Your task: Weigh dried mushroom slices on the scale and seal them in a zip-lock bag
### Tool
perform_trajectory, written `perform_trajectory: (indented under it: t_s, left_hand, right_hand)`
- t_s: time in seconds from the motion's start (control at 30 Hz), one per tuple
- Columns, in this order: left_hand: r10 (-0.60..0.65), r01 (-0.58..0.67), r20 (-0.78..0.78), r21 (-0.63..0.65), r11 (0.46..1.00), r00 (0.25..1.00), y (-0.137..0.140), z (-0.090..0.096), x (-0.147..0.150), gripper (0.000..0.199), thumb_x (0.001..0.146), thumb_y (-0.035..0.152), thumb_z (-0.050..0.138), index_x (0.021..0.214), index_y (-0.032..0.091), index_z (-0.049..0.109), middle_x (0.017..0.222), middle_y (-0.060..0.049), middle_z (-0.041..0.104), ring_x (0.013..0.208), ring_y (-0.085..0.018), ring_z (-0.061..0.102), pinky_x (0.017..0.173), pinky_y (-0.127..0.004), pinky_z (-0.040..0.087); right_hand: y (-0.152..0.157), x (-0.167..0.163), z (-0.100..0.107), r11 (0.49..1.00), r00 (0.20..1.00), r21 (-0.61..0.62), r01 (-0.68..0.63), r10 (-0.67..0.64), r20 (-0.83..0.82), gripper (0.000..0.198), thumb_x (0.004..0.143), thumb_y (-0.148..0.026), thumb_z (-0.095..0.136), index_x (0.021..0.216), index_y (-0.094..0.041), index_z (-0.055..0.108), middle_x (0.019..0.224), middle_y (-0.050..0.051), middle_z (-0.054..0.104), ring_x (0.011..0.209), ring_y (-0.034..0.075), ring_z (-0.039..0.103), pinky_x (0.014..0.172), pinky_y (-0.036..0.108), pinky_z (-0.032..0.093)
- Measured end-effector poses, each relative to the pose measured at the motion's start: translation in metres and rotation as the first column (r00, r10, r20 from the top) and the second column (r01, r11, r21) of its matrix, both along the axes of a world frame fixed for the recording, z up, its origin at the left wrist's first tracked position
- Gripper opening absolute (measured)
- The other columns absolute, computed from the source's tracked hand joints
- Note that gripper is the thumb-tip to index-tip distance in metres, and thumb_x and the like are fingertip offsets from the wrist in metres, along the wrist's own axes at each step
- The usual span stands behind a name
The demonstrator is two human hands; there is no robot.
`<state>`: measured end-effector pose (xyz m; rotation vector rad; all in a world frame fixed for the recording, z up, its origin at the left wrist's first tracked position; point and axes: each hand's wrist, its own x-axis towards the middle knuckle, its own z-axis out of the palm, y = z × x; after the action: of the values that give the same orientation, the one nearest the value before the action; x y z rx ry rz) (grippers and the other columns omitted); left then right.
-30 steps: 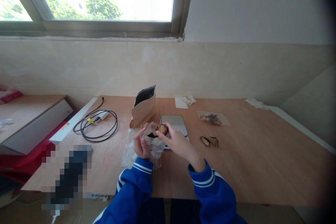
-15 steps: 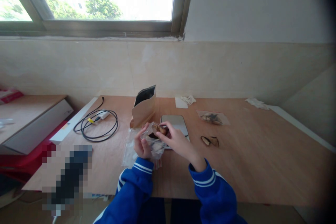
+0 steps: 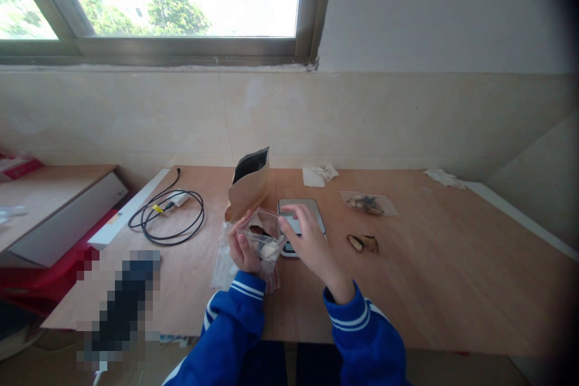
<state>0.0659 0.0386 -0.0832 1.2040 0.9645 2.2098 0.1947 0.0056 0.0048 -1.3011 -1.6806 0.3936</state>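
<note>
Since a second ago the right hand (image 3: 307,240) has let go of the brown dried piece it was pinching at the mouth of the small clear plastic bag (image 3: 262,238); its fingers now hang loosely curled and empty just beside the bag's right edge, over the flat grey digital scale (image 3: 302,217). Holding the bag up above the pale wooden table (image 3: 452,277), the left hand (image 3: 242,250) has its fingers closed around the lower left side, with the mouth open and tilted toward the right hand. Dark and pale dried pieces sit inside the bag. Behind it stands an upright brown paper pouch (image 3: 248,187) with its dark top open. Two loose brown dried slices (image 3: 363,243) lie on the table to the right of the scale, and farther back lies a flat clear bag of dried pieces (image 3: 367,202). A coiled black cable (image 3: 167,220) lies well to the left.
</note>
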Motion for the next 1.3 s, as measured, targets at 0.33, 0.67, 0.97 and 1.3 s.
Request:
perform_trajectory:
  t_s: [0.33,0.67,0.97,1.3]
  left_hand:
    - [-0.009,0.014,0.102,-0.042,0.999,0.995,-0.012,0.006,0.009,0.042,0.094,0.047,0.037,0.116,0.017,0.055,0.123,-0.013,0.061,0.113,-0.025,0.058,0.097,-0.042,0.044]
    - [-0.037,0.001,-0.114,-0.304,0.953,0.993,-0.053,0.016,0.011,0.045,0.094,0.045,0.041,0.131,0.020,0.047,0.133,-0.011,0.049,0.123,-0.023,0.047,0.105,-0.039,0.036]
    - [-0.414,0.362,-0.036,-0.420,0.832,0.910,-0.052,0.034,0.000,0.032,0.087,0.043,0.055,0.102,0.018,0.065,0.105,-0.007,0.068,0.102,-0.021,0.061,0.093,-0.033,0.045]
    - [-0.286,0.335,0.176,-0.433,0.837,0.942,-0.060,0.032,0.005,0.031,0.081,0.048,0.061,0.084,0.017,0.060,0.074,0.001,0.063,0.066,-0.011,0.059,0.062,-0.022,0.047]
  right_hand:
    - [-0.031,-0.034,-0.045,0.979,0.924,-0.203,0.029,-0.103,-0.367,0.061,0.080,-0.047,0.063,0.128,-0.016,0.041,0.124,0.016,0.058,0.112,0.026,0.058,0.093,0.041,0.049]
    - [-0.051,-0.006,-0.030,0.986,0.782,-0.162,-0.046,-0.066,-0.620,0.052,0.093,-0.048,0.044,0.136,-0.020,0.035,0.123,0.012,0.064,0.117,0.022,0.059,0.103,0.042,0.043]
    - [-0.058,0.025,-0.031,0.978,0.738,-0.165,-0.128,-0.017,-0.675,0.036,0.086,-0.052,0.054,0.100,-0.021,0.067,0.120,0.010,0.067,0.116,0.026,0.059,0.101,0.040,0.044]
    - [-0.063,0.045,-0.036,0.980,0.784,-0.196,0.031,-0.145,-0.604,0.045,0.089,-0.053,0.051,0.117,-0.021,0.066,0.104,0.008,0.073,0.105,0.026,0.065,0.097,0.041,0.045]
